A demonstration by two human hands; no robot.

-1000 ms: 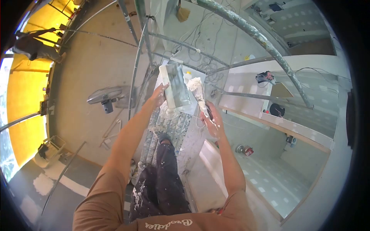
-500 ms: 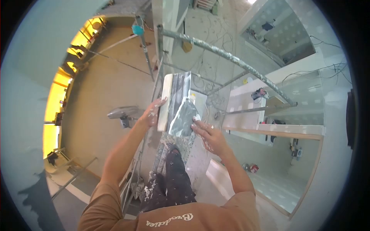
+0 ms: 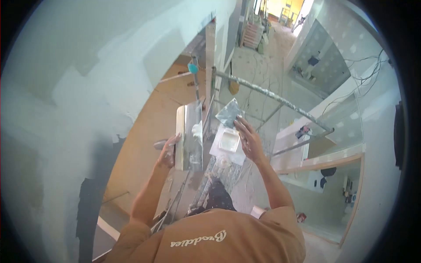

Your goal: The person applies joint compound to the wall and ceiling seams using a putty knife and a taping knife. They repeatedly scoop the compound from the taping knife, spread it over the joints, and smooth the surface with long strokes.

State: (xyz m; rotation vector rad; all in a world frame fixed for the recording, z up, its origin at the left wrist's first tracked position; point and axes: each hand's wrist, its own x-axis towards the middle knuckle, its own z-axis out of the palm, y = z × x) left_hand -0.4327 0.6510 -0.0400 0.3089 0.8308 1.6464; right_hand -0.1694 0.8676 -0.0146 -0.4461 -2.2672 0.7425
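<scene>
Left hand (image 3: 169, 151) grips a hawk (image 3: 189, 136); right hand (image 3: 249, 141) grips a trowel (image 3: 229, 113).

A long rectangular hawk (image 3: 189, 147) is held nearly upright in the left hand (image 3: 168, 152); a white plaster dab (image 3: 197, 130) is carried on its shiny face; a grey trowel blade (image 3: 229, 115) is gripped by the right hand (image 3: 249, 141), tilted, near the hawk's top.

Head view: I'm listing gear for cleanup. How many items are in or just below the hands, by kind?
wide rectangular steel trowel, in left hand: 1
small steel putty knife, in right hand: 1
white square plastic tub, below: 1
Total: 3
</scene>
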